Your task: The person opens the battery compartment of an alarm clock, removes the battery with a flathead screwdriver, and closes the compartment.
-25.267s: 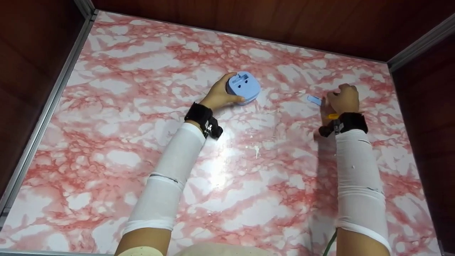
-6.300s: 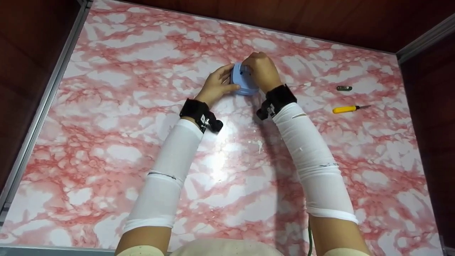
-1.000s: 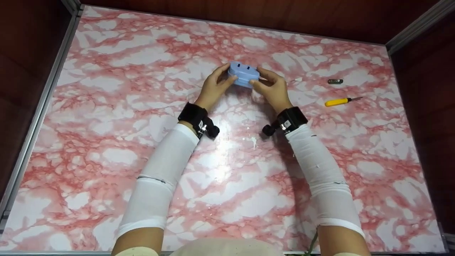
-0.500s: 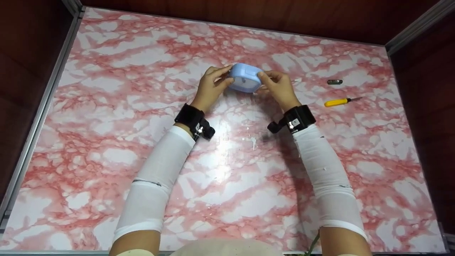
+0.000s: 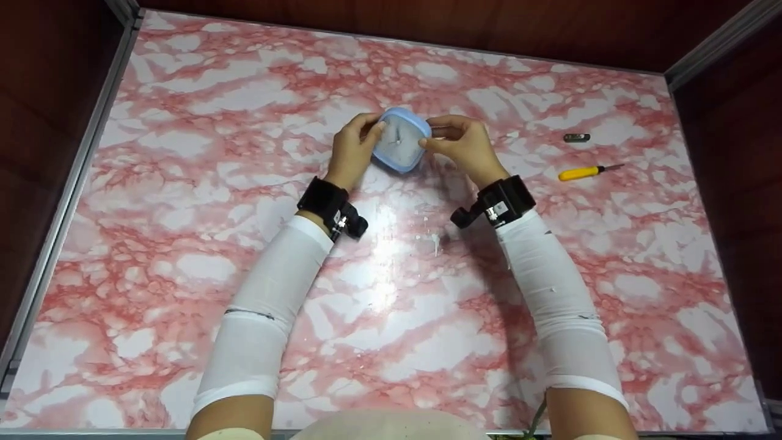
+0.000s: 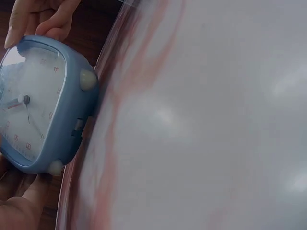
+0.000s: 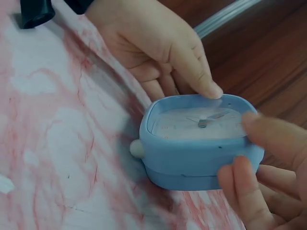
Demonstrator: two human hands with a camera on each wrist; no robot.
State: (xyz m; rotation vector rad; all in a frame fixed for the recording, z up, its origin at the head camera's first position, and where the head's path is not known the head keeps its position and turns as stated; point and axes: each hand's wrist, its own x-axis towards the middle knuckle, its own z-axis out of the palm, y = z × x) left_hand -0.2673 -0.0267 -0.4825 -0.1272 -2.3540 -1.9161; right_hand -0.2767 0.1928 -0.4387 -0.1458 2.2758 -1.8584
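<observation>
Item: small square blue plastic alarm clock (image 5: 399, 142) with white dial, tilted dial-up above the pink-veined marble-pattern tabletop (image 5: 183, 201). My left hand (image 5: 351, 150) and right hand (image 5: 461, 146) each pinch 1 side, fingers curled on the casing. Handling: I judge an even 2-sided grip, thumbs off the lens, keeps it from slipping. Adjacent: yellow-handled screwdriver (image 5: 583, 173), small dark battery (image 5: 577, 137).

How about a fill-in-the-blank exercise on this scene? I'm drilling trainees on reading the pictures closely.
1. Both hands hold a small clock whose case is ____ in colour.
2. The screwdriver lying on the table has a ____ handle.
3. The screwdriver lies nearer the person's ____ hand than the other hand.

Missing words: blue; yellow; right
</observation>
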